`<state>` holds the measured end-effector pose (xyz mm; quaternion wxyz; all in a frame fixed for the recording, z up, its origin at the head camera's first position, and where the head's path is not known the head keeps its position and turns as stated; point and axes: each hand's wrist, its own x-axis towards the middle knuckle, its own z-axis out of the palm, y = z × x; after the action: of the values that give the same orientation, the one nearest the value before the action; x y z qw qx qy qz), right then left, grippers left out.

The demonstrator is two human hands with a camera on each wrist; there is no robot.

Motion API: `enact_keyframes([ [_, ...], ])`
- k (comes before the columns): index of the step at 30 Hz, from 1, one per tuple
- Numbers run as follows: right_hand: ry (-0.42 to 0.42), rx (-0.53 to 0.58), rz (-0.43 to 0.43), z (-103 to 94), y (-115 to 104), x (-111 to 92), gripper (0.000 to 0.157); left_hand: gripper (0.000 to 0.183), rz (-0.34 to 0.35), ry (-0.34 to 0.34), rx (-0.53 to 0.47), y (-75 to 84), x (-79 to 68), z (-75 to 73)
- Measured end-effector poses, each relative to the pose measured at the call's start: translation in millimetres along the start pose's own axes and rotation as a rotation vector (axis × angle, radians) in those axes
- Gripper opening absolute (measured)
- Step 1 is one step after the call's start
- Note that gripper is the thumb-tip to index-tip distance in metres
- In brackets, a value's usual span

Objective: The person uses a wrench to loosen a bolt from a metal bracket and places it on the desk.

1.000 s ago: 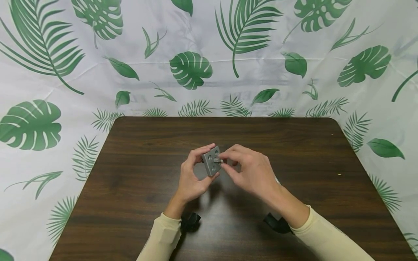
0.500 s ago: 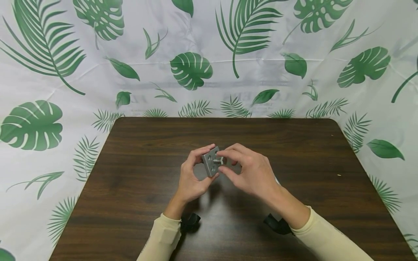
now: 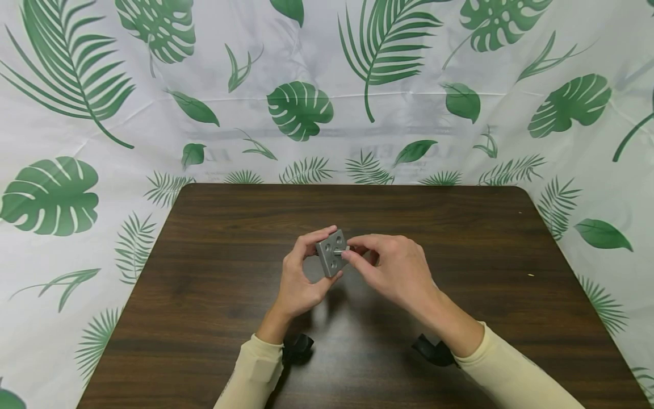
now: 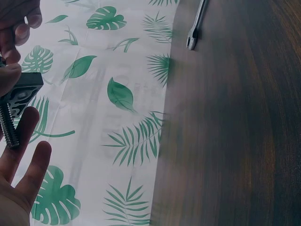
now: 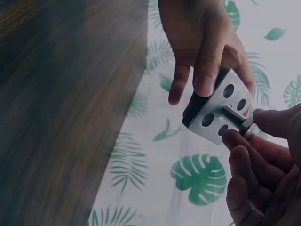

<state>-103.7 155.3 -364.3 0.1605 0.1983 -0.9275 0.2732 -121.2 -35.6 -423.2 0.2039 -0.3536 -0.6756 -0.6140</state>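
Note:
My left hand (image 3: 301,278) grips a square grey metal plate (image 5: 214,106) by its opposite edges, thumb below and fingers above. Several round holes surround a bolt (image 5: 233,116) that passes through the plate's middle. On the near side, part of the shank and the hex head (image 5: 248,127) stand out from the plate face. Thumb and index finger of my right hand (image 3: 398,264) pinch that head, the other fingers curled behind. From the far side a long threaded end (image 4: 9,129) sticks out, seen in the left wrist view. Both hands hold the work above the table.
A dark wood-grain table (image 3: 230,227) lies beneath. At the top of the left wrist view a metal wrench (image 4: 193,37) rests on it. Black straps (image 3: 298,348) sit at both wrists. A white leaf-print sheet (image 3: 388,108) hangs behind.
Half a second ago my right thumb and finger were spread around the bolt head; now they pinch it, after turning over. My left hand and the plate stay put.

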Motion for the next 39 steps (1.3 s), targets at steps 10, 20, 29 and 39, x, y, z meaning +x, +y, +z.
enact_keyframes([
  [10, 0.007, 0.064, -0.179, -0.3, 1.8, -1.1, 0.024, 0.066, -0.002, 0.006, -0.009, -1.2, 0.3, 0.4],
  [20, 0.014, 0.072, -0.184, -0.9, 2.3, -1.5, 0.032, 0.066, 0.006, 0.006, -0.014, -1.8, 0.4, 0.3],
  [29, 0.038, 0.028, -0.041, -1.9, 1.2, -1.2, 0.031, 0.067, 0.011, 0.01, -0.013, -1.9, 0.5, 0.2],
  [39, 0.027, -0.003, 0.014, -0.4, -0.5, 0.8, 0.023, 0.067, 0.006, 0.013, -0.001, -0.8, 1.0, 0.7],
])
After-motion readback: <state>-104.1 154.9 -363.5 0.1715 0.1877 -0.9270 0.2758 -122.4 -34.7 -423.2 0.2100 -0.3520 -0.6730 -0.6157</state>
